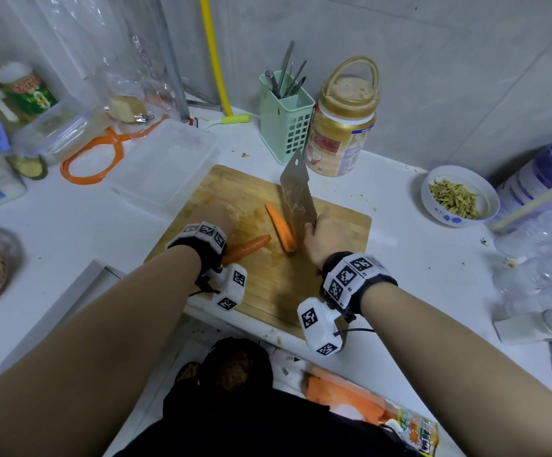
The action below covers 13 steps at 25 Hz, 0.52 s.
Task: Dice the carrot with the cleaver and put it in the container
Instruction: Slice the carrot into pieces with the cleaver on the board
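On the wooden cutting board (pixel 334 225) lie two carrot halves. The right hand (pixel 325 240) has its fingers clamped on the cleaver (pixel 297 196), the blade beside one carrot half (pixel 279 230). The left hand (pixel 215 216) is blurred; I cannot tell its fingers. The other carrot half (pixel 246 247) lies near its wrist. The clear container (pixel 166 159) stands on the tabletop (pixel 70 225), beyond the board's left corner.

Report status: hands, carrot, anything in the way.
Right hand grips cleaver, blade beside carrot piece. Left hand blurred, near second carrot piece on cutting board. Container empty. Nothing blocking.
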{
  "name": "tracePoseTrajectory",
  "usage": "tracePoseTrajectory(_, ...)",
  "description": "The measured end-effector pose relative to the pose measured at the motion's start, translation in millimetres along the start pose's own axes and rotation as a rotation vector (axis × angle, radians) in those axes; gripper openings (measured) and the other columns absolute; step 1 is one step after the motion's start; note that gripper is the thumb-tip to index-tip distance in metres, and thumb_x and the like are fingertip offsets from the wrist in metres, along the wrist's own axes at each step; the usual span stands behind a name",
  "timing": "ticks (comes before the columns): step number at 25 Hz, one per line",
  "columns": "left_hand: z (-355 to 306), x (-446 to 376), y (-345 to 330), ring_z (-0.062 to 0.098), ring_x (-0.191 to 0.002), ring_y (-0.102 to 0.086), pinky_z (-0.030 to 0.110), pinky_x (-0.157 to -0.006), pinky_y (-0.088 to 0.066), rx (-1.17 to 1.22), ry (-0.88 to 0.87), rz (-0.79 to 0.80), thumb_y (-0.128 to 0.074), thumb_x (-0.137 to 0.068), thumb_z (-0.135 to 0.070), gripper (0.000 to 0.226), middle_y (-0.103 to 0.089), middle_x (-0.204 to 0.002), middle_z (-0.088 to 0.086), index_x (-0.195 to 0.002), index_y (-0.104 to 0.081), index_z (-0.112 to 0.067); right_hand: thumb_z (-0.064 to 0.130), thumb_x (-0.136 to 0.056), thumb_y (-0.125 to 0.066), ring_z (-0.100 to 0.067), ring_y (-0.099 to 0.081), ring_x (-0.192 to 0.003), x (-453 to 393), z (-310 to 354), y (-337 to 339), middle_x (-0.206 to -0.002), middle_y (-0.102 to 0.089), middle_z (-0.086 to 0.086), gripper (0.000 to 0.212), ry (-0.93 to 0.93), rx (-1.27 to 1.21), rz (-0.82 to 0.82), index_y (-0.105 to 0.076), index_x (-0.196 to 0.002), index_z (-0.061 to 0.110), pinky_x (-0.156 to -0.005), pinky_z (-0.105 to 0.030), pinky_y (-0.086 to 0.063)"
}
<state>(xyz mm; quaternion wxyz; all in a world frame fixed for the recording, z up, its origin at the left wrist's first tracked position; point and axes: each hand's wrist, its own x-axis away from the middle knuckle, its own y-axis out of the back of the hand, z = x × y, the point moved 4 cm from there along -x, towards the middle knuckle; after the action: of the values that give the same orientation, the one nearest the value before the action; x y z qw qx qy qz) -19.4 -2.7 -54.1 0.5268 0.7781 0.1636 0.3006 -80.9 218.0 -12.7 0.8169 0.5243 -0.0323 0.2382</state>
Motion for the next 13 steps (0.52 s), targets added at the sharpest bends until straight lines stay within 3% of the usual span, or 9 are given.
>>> tracePoseTrajectory(3,31.2,-11.0,-18.1,0.022,-0.068,-0.066,0.036,-0.058,-0.054,-0.073,0.003,0.004,-0.052,-0.083,-0.049,0.029,-0.071,-0.082,-0.001,-0.091,-0.067,-0.025,0.030,-0.102,-0.035,-0.031,-0.066,-0.074,2.5,6.2,-4.1,-0.087,-0.054,-0.008,0.022,-0.005,-0.034,0.030,-0.043,-0.093,0.012,-0.072,-0.045,-0.058)
tracePoseTrajectory(5,33.9,-9.5,-17.8,0.016,-0.059,-0.060,0.030,-0.053,-0.048,-0.076,-0.021,-0.036,-0.049,-0.086,-0.044,0.024,-0.064,-0.074,-0.002,-0.093,-0.063,-0.025,0.030,-0.102,-0.036,-0.032,-0.066,-0.076,4.7,9.4,-6.5,-0.092,-0.056,-0.010,0.022,-0.012,-0.035,0.035,-0.044,-0.093,0.012,-0.073,-0.046,-0.058)
tracePoseTrajectory(7,20.3,2.9,-3.8,0.019,-0.068,-0.059,0.031,-0.061,-0.046,-0.039,-0.049,-0.062,-0.050,-0.091,-0.034,0.022,-0.061,-0.082,-0.001,-0.096,-0.062,-0.016,0.031,-0.102,-0.036,-0.032,-0.066,-0.076,5.9,11.8,-7.2,-0.094,-0.057,-0.011,0.023,-0.015,-0.028,0.040,-0.045,-0.093,0.012,-0.072,-0.047,-0.058)
tracePoseTrajectory(10,1.0,10.3,10.7,0.025,-0.092,-0.060,0.033,-0.071,-0.045,-0.031,-0.125,-0.104,-0.055,-0.094,-0.027,0.017,-0.060,-0.104,0.002,-0.104,-0.063,-0.017,0.032,-0.102,-0.035,-0.032,-0.066,-0.073,8.1,16.3,-5.7,-0.092,-0.059,-0.011,0.023,-0.009,-0.036,0.042,-0.045,-0.094,0.013,-0.071,-0.046,-0.058)
tracePoseTrajectory(13,-12.1,12.1,6.9,0.022,-0.096,-0.060,0.034,-0.079,-0.050,-0.044,-0.267,-0.037,-0.060,-0.089,-0.022,0.013,-0.062,-0.105,0.000,-0.100,-0.065,-0.018,0.033,-0.102,-0.035,-0.033,-0.066,-0.072,11.3,19.0,-6.3,-0.093,-0.060,-0.013,0.023,-0.005,-0.021,0.028,-0.044,-0.095,0.013,-0.069,-0.046,-0.059)
